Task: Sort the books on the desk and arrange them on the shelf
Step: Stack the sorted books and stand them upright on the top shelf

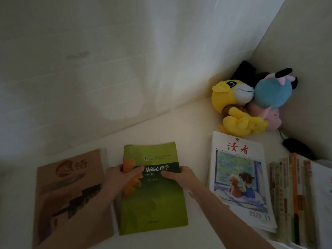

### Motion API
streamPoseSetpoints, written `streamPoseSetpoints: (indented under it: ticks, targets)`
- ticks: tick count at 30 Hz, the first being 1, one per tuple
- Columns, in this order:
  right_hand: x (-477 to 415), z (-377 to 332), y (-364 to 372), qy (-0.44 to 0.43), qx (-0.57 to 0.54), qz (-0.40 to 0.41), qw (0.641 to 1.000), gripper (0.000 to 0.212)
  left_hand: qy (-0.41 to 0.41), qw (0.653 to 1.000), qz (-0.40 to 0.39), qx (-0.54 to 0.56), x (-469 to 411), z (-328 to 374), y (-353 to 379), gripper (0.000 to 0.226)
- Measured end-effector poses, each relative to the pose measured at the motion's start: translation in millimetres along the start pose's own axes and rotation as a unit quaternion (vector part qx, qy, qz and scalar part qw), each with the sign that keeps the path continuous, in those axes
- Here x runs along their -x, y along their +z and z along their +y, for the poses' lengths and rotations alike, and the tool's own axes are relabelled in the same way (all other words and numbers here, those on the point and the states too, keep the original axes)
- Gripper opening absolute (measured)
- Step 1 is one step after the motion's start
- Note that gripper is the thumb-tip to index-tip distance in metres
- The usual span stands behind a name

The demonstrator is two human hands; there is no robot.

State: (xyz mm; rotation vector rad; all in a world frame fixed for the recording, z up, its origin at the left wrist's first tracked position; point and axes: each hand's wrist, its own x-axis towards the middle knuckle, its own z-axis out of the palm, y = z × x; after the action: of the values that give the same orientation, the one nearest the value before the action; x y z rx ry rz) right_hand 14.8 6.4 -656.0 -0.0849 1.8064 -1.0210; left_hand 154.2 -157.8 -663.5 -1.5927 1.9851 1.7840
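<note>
While both hands hold one volume, we log sorting as under way and shelving as not begun, as far as shows: no shelf is in view, and every book seen is at the pale desk.

In hand: green paperback textbook with a dark title band, one copy, at the middle of the near edge. Its left edge is gripped by the left hand, thumb curled over the cover; its right edge by the right hand likewise. Whether it lies flat or is raised just clear we cannot tell.

Laid out: brown softcover book, one showing, toward the near left corner, just beside the textbook; pale pages past its far edge hint at a second beneath. Right of middle: white magazine with a painted window scene, one atop a thin pile; those beneath we cannot count. At the near right corner: row of orange and green book spines, several, too blurred for a firm count.

Other entries: yellow plush toy, one, and blue-and-pink plush toy, one, touching, in the far right corner; black computer mouse, one, near the right edge.

Left to do, we judge: group the textbook, then carry everything to the shelf.
</note>
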Motion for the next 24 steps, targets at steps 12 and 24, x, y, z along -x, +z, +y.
streamPoseSetpoints:
  ticks: [12, 24]
  targets:
    - [47.5, -41.5, 90.0, -0.226, 0.098, -0.035, 0.968, 0.095, 0.032, 0.989, 0.104, -0.097, 32.5, -1.4, -93.7, 0.088]
    - [24.9, -26.2, 193.9, -0.143, 0.143, -0.169, 0.965, 0.140, 0.005, 0.988, 0.154, 0.018, 92.0, -35.7, -154.4, 0.119]
